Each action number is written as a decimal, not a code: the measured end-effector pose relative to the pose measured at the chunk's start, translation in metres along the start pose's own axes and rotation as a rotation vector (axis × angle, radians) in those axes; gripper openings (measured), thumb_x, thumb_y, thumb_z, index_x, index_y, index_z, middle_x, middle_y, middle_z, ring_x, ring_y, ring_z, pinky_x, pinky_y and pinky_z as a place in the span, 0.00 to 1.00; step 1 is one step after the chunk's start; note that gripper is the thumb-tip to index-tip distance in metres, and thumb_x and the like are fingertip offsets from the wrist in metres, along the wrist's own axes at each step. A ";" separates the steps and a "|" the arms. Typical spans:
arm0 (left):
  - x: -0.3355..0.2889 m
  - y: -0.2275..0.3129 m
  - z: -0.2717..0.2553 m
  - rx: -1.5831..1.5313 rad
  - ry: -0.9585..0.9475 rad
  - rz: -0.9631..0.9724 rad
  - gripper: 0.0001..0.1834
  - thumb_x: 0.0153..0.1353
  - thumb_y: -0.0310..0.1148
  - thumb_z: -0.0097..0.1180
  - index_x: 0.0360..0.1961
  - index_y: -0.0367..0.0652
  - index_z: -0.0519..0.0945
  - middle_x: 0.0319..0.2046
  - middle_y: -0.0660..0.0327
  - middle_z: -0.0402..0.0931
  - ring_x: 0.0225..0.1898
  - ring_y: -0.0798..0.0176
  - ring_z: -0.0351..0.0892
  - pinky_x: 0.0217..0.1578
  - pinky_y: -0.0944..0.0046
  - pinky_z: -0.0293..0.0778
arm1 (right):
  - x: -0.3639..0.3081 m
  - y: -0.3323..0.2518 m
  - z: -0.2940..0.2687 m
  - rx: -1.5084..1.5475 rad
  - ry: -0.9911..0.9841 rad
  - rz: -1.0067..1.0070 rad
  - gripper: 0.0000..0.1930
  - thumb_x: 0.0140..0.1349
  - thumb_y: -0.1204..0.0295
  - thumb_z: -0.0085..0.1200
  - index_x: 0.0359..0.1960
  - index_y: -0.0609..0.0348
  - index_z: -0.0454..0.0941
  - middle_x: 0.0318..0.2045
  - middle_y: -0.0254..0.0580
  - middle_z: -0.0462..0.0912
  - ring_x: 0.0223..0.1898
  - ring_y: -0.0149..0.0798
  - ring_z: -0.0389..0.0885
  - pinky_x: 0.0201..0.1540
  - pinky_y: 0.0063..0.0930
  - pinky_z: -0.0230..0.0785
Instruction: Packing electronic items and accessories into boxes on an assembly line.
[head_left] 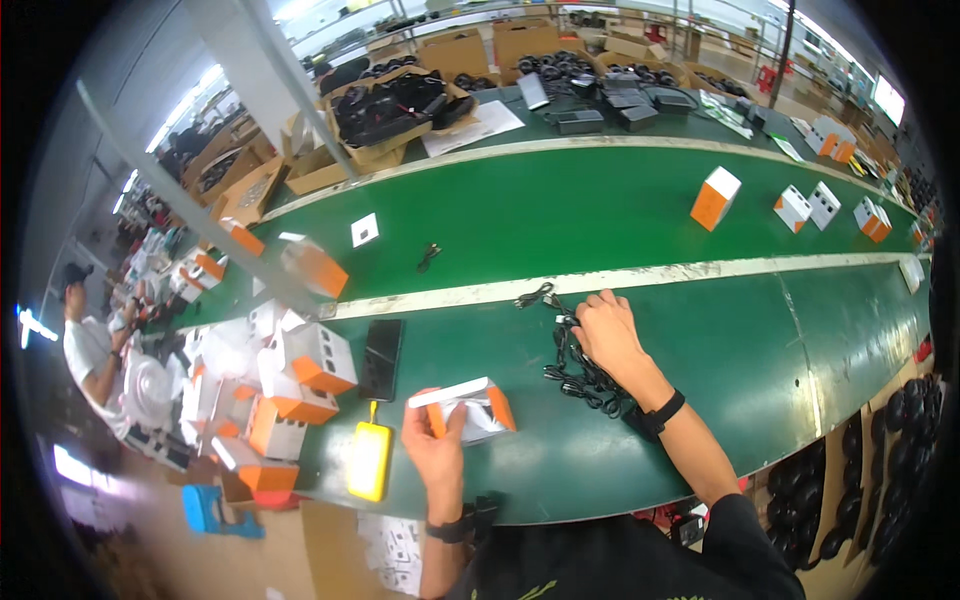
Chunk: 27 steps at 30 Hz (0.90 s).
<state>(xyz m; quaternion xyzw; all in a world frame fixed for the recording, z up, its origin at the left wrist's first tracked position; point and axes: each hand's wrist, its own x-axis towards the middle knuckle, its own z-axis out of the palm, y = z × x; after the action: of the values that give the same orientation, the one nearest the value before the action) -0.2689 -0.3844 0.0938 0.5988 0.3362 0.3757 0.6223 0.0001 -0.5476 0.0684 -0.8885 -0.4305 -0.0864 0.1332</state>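
My left hand point(437, 452) is closed round a small white and orange box point(502, 408) near the bench's front edge. The box stands open toward me, and pale material shows inside it. Farther right, my right hand point(608, 332) bends its fingers down onto a pile of coiled black cables point(570, 382). The fingers close on a cable at the pile's far end, though the fingertips are partly hidden. Another small cable bundle point(535, 296) lies just left of that hand, by the pale rail.
Stacked white and orange boxes point(320, 358) crowd the left, beside a black phone point(381, 360) cabled to a yellow power bank point(370, 460). Beyond the pale rail point(450, 298), a green conveyor belt point(560, 200) carries boxes and a cable. A co-worker point(90, 335) stands far left.
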 end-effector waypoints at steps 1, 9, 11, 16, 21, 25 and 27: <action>0.001 -0.002 0.000 0.058 -0.011 0.031 0.22 0.62 0.14 0.70 0.56 0.37 0.79 0.47 0.61 0.83 0.50 0.68 0.82 0.52 0.66 0.78 | -0.001 0.001 0.000 -0.014 -0.001 0.018 0.12 0.61 0.65 0.72 0.37 0.62 0.88 0.42 0.49 0.87 0.53 0.55 0.81 0.58 0.48 0.74; -0.005 -0.001 -0.006 0.089 -0.008 0.064 0.22 0.63 0.14 0.68 0.56 0.38 0.79 0.45 0.60 0.84 0.49 0.69 0.84 0.49 0.66 0.79 | -0.032 -0.044 -0.100 1.105 0.288 0.169 0.15 0.58 0.71 0.77 0.44 0.65 0.90 0.43 0.46 0.87 0.47 0.49 0.83 0.46 0.37 0.83; -0.004 -0.002 -0.005 0.111 0.008 0.059 0.21 0.64 0.15 0.68 0.56 0.37 0.79 0.45 0.60 0.83 0.49 0.68 0.84 0.49 0.66 0.78 | -0.035 -0.048 -0.102 1.073 0.325 0.088 0.14 0.63 0.71 0.74 0.47 0.65 0.90 0.46 0.45 0.89 0.42 0.42 0.86 0.40 0.33 0.83; -0.005 -0.003 0.003 0.056 0.007 0.080 0.20 0.64 0.15 0.68 0.56 0.36 0.80 0.48 0.60 0.82 0.50 0.67 0.83 0.53 0.66 0.79 | -0.026 -0.004 -0.061 0.812 0.020 0.241 0.11 0.71 0.71 0.66 0.44 0.69 0.90 0.36 0.43 0.91 0.35 0.29 0.85 0.37 0.28 0.80; -0.004 -0.004 0.000 0.107 -0.019 0.067 0.19 0.65 0.16 0.67 0.56 0.36 0.80 0.48 0.61 0.82 0.51 0.66 0.83 0.55 0.64 0.78 | -0.039 0.017 -0.031 1.157 -0.012 0.447 0.12 0.72 0.69 0.63 0.40 0.68 0.89 0.33 0.42 0.91 0.34 0.30 0.85 0.38 0.30 0.78; -0.002 -0.008 -0.004 0.135 -0.022 0.073 0.18 0.66 0.17 0.66 0.56 0.36 0.80 0.49 0.60 0.82 0.53 0.65 0.81 0.57 0.63 0.77 | -0.044 -0.004 -0.045 0.725 0.152 0.297 0.10 0.70 0.69 0.62 0.40 0.62 0.90 0.33 0.47 0.90 0.36 0.43 0.87 0.41 0.39 0.79; -0.003 -0.008 -0.005 0.124 -0.028 0.072 0.19 0.66 0.17 0.66 0.56 0.36 0.80 0.50 0.60 0.82 0.53 0.65 0.81 0.57 0.63 0.77 | -0.040 -0.007 -0.040 0.540 0.134 0.147 0.10 0.68 0.69 0.62 0.45 0.59 0.90 0.38 0.49 0.88 0.44 0.53 0.86 0.49 0.46 0.80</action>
<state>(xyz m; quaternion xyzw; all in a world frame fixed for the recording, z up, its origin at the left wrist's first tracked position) -0.2744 -0.3843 0.0852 0.6532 0.3282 0.3679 0.5746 -0.0320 -0.5855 0.0972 -0.8420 -0.3624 -0.0171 0.3992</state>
